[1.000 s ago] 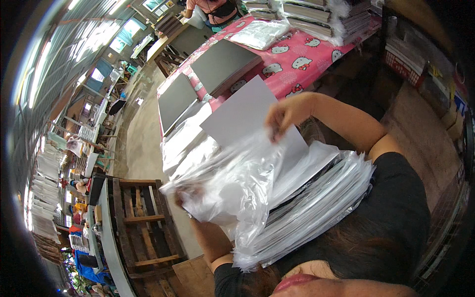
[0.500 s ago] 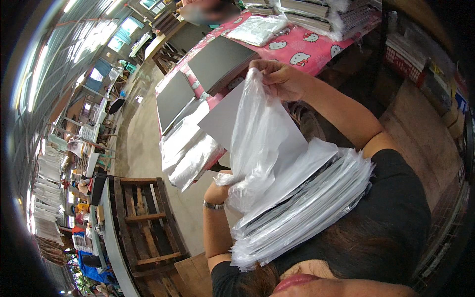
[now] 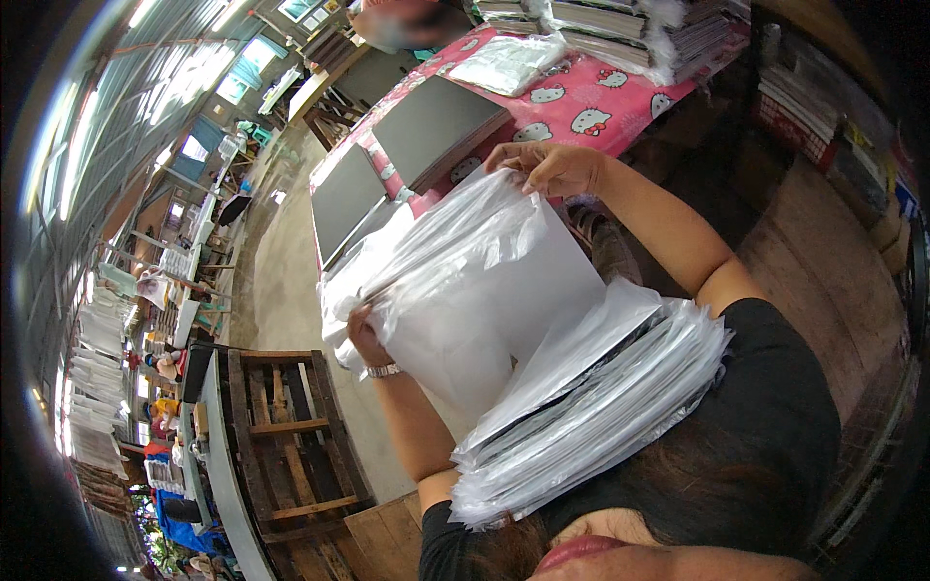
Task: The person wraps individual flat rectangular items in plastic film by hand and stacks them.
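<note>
In front of me a thin clear plastic bag (image 3: 436, 257) is stretched wide over a pale sheet (image 3: 560, 266). The far corner of the plastic is pinched in the fingers of my right hand (image 3: 557, 169). My left hand (image 3: 366, 339), with a metal watch on the wrist, grips the bag's left edge, its fingers partly behind the film. Close to my body lies a thick stack of plastic-wrapped sheets (image 3: 605, 407), its layered edges toward me. Past my hands are a stack of dark grey boards (image 3: 441, 126) and another dark board (image 3: 351, 198).
A pink patterned cloth (image 3: 542, 111) covers the table ahead. It bears a folded plastic packet (image 3: 509, 63) and tall wrapped stacks (image 3: 620, 34). To the left a wooden pallet (image 3: 291, 426) stands beside a grey bench edge (image 3: 228, 474). A red crate (image 3: 794, 121) is at the right.
The bag has gone from bunched up to spread wide across the sheet. My left hand has moved left and away from me; my right hand has come slightly lower.
</note>
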`<state>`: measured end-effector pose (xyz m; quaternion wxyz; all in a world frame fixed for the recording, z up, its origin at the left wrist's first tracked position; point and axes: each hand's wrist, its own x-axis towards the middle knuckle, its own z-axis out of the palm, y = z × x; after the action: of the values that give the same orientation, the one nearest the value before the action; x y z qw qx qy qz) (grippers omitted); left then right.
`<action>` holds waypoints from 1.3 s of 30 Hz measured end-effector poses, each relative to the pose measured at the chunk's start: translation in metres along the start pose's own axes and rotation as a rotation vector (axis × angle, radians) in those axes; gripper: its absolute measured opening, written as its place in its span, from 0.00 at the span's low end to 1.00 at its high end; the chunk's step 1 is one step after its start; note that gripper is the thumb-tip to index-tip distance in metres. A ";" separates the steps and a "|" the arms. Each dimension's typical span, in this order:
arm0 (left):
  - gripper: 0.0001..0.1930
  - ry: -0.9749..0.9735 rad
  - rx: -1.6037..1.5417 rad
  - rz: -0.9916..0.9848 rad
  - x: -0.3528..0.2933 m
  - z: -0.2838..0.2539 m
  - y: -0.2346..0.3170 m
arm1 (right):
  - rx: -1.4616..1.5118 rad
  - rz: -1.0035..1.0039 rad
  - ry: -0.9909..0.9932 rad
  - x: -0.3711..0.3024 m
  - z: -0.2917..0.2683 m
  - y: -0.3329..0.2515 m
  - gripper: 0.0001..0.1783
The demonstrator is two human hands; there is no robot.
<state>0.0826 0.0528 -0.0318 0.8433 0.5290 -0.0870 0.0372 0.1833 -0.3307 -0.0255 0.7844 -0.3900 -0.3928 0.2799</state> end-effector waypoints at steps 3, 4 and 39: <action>0.06 0.424 0.505 -0.094 0.023 0.003 -0.008 | -0.590 0.051 0.255 0.024 -0.017 -0.003 0.23; 0.05 0.350 0.600 -0.017 0.040 -0.012 -0.014 | -0.821 -0.058 0.356 0.038 -0.022 0.001 0.19; 0.19 -0.276 0.717 -0.361 -0.100 0.069 -0.134 | -0.575 0.792 0.632 -0.219 -0.084 0.189 0.27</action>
<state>-0.0021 -0.0647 -0.1395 0.5795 0.7955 -0.0868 -0.1544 0.1114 -0.4256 -0.3023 0.5618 -0.7689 -0.0239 0.3042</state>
